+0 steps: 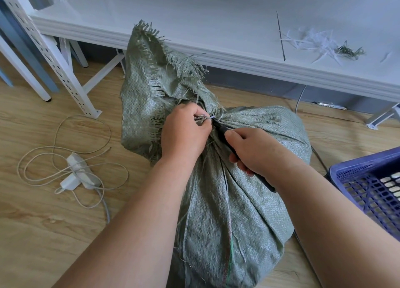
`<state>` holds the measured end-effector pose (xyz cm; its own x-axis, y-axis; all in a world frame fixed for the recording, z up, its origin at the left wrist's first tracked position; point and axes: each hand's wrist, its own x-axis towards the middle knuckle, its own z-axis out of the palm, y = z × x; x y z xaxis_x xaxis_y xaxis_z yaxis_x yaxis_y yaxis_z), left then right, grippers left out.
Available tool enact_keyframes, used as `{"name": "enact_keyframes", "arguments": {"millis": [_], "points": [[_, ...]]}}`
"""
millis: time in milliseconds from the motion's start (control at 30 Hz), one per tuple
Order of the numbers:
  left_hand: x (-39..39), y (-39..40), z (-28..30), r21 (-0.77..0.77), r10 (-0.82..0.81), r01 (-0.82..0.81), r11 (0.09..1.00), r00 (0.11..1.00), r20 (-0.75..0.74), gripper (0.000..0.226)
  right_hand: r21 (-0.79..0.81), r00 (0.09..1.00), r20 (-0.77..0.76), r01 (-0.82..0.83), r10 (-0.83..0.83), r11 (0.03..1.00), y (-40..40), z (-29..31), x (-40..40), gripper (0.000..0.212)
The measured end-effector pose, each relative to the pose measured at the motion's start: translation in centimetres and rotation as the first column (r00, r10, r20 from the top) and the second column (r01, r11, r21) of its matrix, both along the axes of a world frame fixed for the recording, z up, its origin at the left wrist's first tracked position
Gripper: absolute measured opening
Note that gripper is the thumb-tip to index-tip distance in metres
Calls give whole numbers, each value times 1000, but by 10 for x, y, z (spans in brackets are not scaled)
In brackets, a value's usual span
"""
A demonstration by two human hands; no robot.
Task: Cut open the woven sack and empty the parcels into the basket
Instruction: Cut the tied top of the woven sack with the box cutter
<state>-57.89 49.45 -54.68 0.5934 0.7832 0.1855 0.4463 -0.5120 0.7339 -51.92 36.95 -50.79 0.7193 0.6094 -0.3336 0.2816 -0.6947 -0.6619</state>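
A full grey-green woven sack [233,201] stands on the wooden floor, its neck bunched and tied, with frayed loose fabric rising above the tie. My left hand [184,134] pinches the tie strands at the neck. My right hand [257,151] grips a black-handled cutter [225,134], whose tip points at the tie next to my left fingers; the blade itself is hidden. A blue plastic basket [357,168] stands at the right edge and holds some white items seen through its lattice. The parcels inside the sack are hidden.
A white table [216,26] runs along behind the sack, with white and green strand scraps [324,45] lying on it. A perforated white rack leg [49,56] stands at the left. A power strip with a coiled cable [80,173] lies on the floor to the left.
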Motion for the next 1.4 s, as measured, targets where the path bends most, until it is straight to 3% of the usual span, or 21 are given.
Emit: {"name": "enact_keyframes", "arguments": {"millis": [467, 767, 967, 1167, 1400], "points": [[0, -3, 3, 23, 35, -34, 999, 999, -22, 10, 32, 988, 151, -35, 30, 999, 2, 0, -1, 27], [1, -3, 3, 39, 5, -6, 999, 1000, 11, 9, 58, 995, 103, 1, -7, 998, -2, -1, -2, 30], [-3, 6, 6, -147, -78, 83, 986, 996, 39, 14, 83, 999, 37, 27, -30, 996, -2, 0, 0, 31], [-7, 12, 6, -214, -139, 151, 965, 988, 69, 14, 94, 999, 42, 31, -35, 995, -1, -3, 0, 31], [-5, 9, 3, -161, -113, 121, 979, 992, 61, 12, 75, 999, 21, 32, -33, 997, -2, -1, -1, 33]]}}
